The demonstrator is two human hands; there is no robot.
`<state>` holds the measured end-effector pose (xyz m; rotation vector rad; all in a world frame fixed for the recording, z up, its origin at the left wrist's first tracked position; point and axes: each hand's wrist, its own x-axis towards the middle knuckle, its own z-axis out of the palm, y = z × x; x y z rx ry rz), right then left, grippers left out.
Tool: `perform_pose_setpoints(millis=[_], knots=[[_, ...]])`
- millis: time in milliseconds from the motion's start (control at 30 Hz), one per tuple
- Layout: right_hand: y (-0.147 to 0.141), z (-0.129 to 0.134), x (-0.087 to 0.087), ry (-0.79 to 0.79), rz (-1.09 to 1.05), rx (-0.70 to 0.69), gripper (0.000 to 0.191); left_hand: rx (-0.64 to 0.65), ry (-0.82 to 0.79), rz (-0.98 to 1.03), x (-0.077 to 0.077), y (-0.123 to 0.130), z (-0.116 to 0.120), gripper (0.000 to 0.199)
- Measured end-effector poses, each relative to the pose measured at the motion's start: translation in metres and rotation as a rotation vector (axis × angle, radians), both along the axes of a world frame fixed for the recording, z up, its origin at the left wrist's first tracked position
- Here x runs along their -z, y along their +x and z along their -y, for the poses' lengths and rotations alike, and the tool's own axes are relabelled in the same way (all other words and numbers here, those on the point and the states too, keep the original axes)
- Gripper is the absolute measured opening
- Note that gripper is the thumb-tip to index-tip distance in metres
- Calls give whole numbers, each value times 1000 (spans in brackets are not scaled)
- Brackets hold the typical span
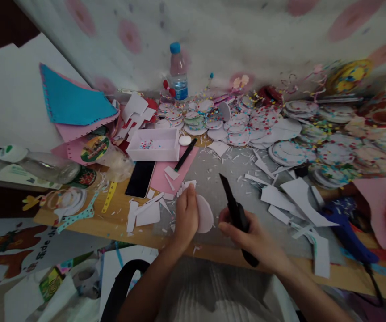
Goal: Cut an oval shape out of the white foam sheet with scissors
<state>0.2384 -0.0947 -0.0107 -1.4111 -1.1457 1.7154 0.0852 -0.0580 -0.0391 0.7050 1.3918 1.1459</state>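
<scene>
My left hand [186, 212] grips a white foam disc [205, 214] by its left side, tilted above the front edge of the table. Its fingers are closed, and the far side of the grip is hidden. To the right, my right hand [243, 230] is wrapped round a black utility knife [237, 212]. The dark blade points up and away from me, apart from the disc. Beneath both hands lies a grey cutting mat [209, 172] strewn with white slivers. White offcuts [148, 214] lie left of my left hand, and larger ones [280, 201] right of the knife.
A white box [153, 155] holds small coloured bits. Beside it lie a phone [140, 179] and a black-handled tool [186, 154]. Stacks of decorated discs [240, 123] fill the back, near a water bottle [178, 74]. A blue glue gun [349, 232] sits at right.
</scene>
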Motion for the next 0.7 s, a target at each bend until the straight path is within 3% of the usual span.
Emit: perform_pose_setpoints(millis=[133,267,433,500,600,700], knots=[[-12,1,-6,41,55,-27,29,-70,258,-332,-10,-2,-2,26],[-11,0,-2,75,53,37,29,-15,332,-417,-19,-7,0,16],[-1,2,8,-58,-206,131,26,306,219,-221,-32,-18,5,10],[2,1,11,-135,-358,157,24,387,127,-116,-33,-22,9,20],[7,-3,14,-230,-510,131,20,388,40,-42,-28,-27,13,26],[16,-6,16,-212,-519,183,22,291,44,-37,-20,-32,14,27]])
